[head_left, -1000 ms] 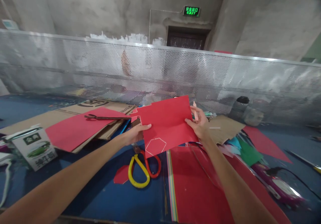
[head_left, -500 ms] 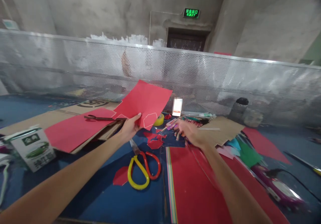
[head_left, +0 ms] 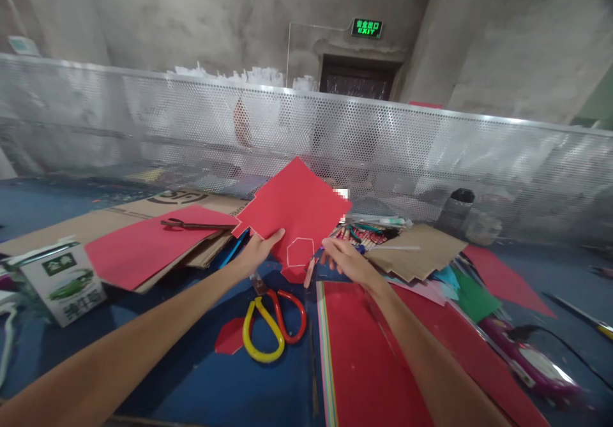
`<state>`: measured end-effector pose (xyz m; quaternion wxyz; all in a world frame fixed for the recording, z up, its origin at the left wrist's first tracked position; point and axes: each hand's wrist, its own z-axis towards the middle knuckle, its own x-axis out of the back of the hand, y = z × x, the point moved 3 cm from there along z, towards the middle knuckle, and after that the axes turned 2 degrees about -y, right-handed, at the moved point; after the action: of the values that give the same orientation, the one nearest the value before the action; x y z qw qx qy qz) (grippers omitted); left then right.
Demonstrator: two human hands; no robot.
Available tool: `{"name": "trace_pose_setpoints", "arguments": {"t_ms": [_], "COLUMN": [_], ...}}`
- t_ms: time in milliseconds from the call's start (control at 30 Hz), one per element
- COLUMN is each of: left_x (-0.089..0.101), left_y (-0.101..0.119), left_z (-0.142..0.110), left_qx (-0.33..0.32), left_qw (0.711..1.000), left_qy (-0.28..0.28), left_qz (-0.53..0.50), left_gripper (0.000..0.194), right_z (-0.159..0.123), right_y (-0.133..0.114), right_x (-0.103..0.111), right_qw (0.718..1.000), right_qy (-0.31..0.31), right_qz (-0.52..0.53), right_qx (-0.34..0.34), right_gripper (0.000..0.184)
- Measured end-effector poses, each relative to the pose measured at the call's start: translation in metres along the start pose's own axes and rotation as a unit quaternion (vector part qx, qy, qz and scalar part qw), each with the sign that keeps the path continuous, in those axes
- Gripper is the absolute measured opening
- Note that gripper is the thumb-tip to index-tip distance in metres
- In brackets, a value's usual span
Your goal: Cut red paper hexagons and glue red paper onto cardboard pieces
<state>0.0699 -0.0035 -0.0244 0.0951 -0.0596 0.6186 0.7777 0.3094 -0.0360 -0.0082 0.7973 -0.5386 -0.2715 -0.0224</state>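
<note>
My left hand (head_left: 261, 249) grips a red sheet of paper (head_left: 299, 200) by its lower edge, thumb on the front face. The sheet is held up and tilted, with a notched left side and a pale many-sided outline near its lower corner. My right hand (head_left: 347, 260) is at the sheet's lower right edge, fingers bent and fingertips apparently pinching it. Below lie large scissors (head_left: 275, 325) with one yellow and one red handle, beside a cut red paper piece (head_left: 230, 336). A small pinkish stick (head_left: 310, 274) shows under the sheet, near my right fingers.
Dark scissors (head_left: 201, 224) rest on red paper and cardboard (head_left: 138, 207) at left, behind a green-and-white carton (head_left: 62, 283). A stack of red sheets (head_left: 368, 344) lies front right. Brown paper (head_left: 416, 251), a purple device (head_left: 531, 357) and a perforated metal screen (head_left: 407, 146) surround the area.
My right hand has come left from the pile of small items to the sheet's edge. The sheet has turned and shifted right. A pinkish stick now shows beneath it.
</note>
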Motion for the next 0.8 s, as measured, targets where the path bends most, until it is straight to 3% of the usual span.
{"name": "trace_pose_setpoints", "arguments": {"t_ms": [100,167,300,500,800], "left_x": [-0.006,-0.008,-0.008,-0.015,-0.035], "left_y": [0.002,0.000,-0.006,-0.005,-0.016], "left_z": [-0.006,-0.008,-0.009,-0.015,-0.022], "left_qx": [-0.057,-0.058,0.001,0.053,0.123], "left_qw": [0.997,0.996,0.995,0.989,0.971], "left_qy": [-0.011,-0.030,-0.079,-0.129,-0.149], "left_qz": [0.060,0.067,0.058,-0.043,-0.141], "left_gripper": [0.048,0.048,0.053,0.059,0.033], "right_z": [0.001,0.001,-0.001,-0.002,0.002], "right_y": [0.004,0.005,0.002,-0.005,0.009], "right_x": [0.010,0.013,0.016,0.016,0.020], "right_qw": [0.996,0.993,0.987,0.986,0.973], "right_qy": [0.057,0.089,0.129,0.140,0.209], "right_qz": [0.061,0.071,0.086,0.088,0.090], "right_qx": [-0.032,-0.041,-0.033,-0.014,-0.033], "right_gripper": [0.044,0.041,0.039,0.037,0.035]}}
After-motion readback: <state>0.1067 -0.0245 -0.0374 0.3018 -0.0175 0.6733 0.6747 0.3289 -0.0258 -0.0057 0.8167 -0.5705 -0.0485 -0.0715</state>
